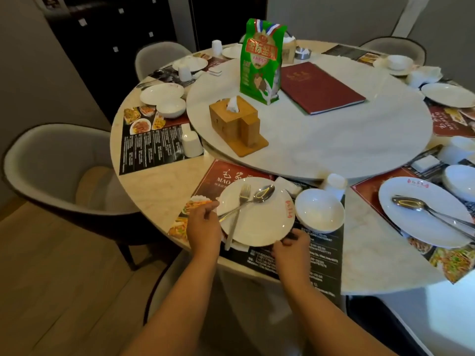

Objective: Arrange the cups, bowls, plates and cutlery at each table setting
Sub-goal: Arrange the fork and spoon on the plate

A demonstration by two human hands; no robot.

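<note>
White plate (259, 222) sat on the red-and-black placemat (318, 255) at the near table edge, directly before me. My left hand (203, 224) gripped its left rim, thumb over the top. My right hand (290, 246) held the near rim, fingers curled at the edge. On the plate a fork (237, 214) and a spoon (257, 197) lay crossed; the fork's handle overhung the near-left rim. A folded napkin (285, 186) touched the plate's far side. Just right of the plate stood a white bowl (319, 210), and beyond it an upturned white cup (334, 185).

Further right, a second plate (416, 217) carried another spoon (408, 202). On the lazy Susan (334, 140): wooden tissue box (237, 122), green bag (261, 62), dark red menu book (320, 87). To the left, another setting held a plate, bowl and upturned cup (191, 143) beside a grey chair (59, 168).
</note>
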